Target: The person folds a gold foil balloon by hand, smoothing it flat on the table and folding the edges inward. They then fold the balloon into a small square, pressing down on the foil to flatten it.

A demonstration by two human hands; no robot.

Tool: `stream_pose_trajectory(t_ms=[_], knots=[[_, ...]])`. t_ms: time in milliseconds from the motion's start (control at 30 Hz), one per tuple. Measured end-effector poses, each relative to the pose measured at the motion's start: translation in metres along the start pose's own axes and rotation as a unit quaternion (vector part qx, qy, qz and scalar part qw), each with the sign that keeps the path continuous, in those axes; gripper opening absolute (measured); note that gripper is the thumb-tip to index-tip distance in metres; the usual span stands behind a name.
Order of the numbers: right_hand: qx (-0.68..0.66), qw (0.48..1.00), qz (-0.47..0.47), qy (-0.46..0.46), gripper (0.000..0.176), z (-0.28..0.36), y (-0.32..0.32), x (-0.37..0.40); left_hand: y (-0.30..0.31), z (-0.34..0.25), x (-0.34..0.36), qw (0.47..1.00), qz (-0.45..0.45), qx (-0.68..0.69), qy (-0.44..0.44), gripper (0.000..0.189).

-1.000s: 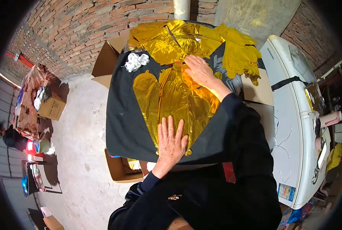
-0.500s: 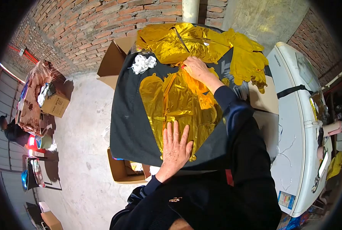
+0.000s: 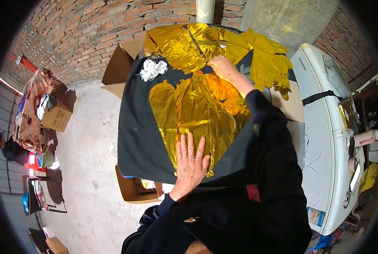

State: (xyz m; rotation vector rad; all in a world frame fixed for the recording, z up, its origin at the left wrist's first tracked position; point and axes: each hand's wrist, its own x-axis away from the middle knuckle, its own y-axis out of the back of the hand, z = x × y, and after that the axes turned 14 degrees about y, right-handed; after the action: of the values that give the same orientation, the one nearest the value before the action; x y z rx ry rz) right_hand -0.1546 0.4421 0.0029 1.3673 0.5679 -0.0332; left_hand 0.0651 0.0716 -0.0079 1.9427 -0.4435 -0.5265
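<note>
A flat gold foil balloon point(image 3: 193, 114) with small round tabs lies on the black cloth point(image 3: 134, 127). My left hand point(image 3: 191, 163) rests palm down on its lower end, fingers spread. An orange-toned fold point(image 3: 225, 91) shows on the balloon's right side. Beyond the balloon's top end, my right hand point(image 3: 225, 70) is at the near edge of a pile of gold foil balloons point(image 3: 172, 46), its fingers bent together. What they pinch, if anything, is too small to make out. A thin dark strip point(image 3: 193, 42) lies across the pile, close to those fingers.
A white ribbon bundle point(image 3: 153, 70) lies at the cloth's left. Cardboard boxes point(image 3: 121, 70) stand beside the table, another open box point(image 3: 131, 190) below its front edge. A white freezer point(image 3: 320, 139) is on the right. A person point(image 3: 11, 148) is at far left.
My right hand has moved off the balloon's top end, a little up and to the right, to the pile's edge. My left hand stays flat on the balloon. The view has shifted slightly.
</note>
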Motion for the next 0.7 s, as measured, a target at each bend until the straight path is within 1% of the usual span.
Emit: stream_pose_trajectory(t_ms=[67, 167, 200, 300, 400, 500, 600, 700], knots=[[0.013, 1.0, 0.007, 0.009, 0.019, -0.008, 0.024, 0.028, -0.001, 0.0, 0.0, 1.0, -0.006, 0.001, -0.002, 0.064], [0.072, 0.992, 0.074, -0.072, 0.019, -0.001, 0.048, 0.058, -0.001, 0.001, 0.001, 1.0, -0.007, -0.005, -0.004, 0.064], [0.07, 0.98, 0.14, -0.126, 0.023, 0.0, 0.054, 0.061, -0.001, 0.0, 0.0, 1.0, -0.005, -0.006, -0.003, 0.064], [0.101, 0.983, 0.083, -0.129, 0.026, 0.005, 0.045, 0.082, 0.0, -0.001, 0.0, 1.0, -0.006, -0.015, -0.001, 0.063], [0.097, 0.979, 0.087, -0.154, 0.028, 0.009, 0.036, 0.076, -0.001, 0.0, 0.001, 1.0, -0.009, -0.019, -0.001, 0.064], [0.012, 0.969, 0.113, -0.218, 0.03, 0.014, 0.039, 0.062, -0.001, -0.001, 0.001, 1.0, -0.012, -0.018, 0.001, 0.064], [-0.025, 0.956, 0.133, -0.26, 0.028, 0.01, 0.032, 0.053, 0.0, -0.002, 0.001, 1.0, -0.015, -0.014, 0.001, 0.063], [0.047, 0.98, 0.045, -0.186, 0.031, 0.025, 0.035, 0.051, 0.0, -0.002, 0.0, 1.0, -0.019, -0.013, 0.001, 0.062]])
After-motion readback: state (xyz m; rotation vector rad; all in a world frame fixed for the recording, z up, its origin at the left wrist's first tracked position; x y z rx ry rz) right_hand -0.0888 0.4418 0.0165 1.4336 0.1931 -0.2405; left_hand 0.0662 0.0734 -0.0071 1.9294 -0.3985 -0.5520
